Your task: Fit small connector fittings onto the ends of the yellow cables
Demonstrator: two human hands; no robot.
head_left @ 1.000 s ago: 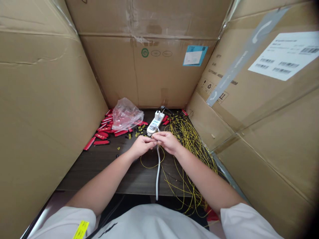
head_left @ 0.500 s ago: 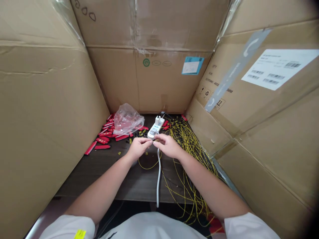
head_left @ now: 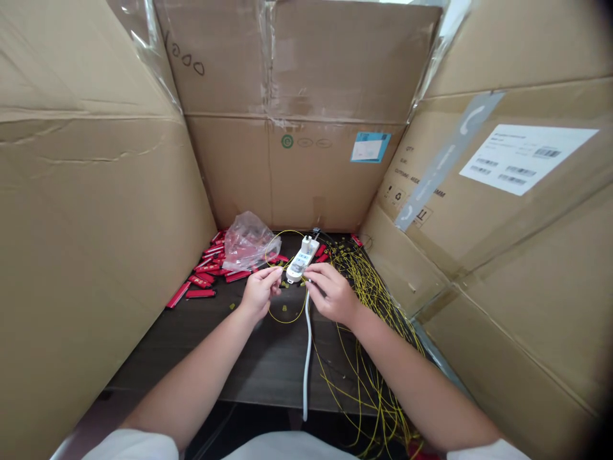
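My left hand [head_left: 261, 291] is closed in a pinch on a thin yellow cable [head_left: 286, 322], left of the white power strip [head_left: 297, 263]. The cable makes one loop above the hands and another below. To the right of the strip, my right hand [head_left: 331, 295] has thumb and fingertips drawn together where the lower loop rises; the exact grip is too small to see. A plug stands in the strip's far end, and a thick white cord [head_left: 307, 358] runs from its near end toward me. Small yellow pieces [head_left: 284, 308] lie on the dark table.
Many loose yellow cables [head_left: 378, 319] spread along the right side and hang over the front edge. Red elongated pieces [head_left: 201, 293] and a clear plastic bag [head_left: 251, 241] lie at the left. Large cardboard boxes [head_left: 234, 172] wall in the back and both sides.
My hands, together at the strip's near end before, have moved apart. A loop of yellow cable now rises above them. The view has tilted up slightly.
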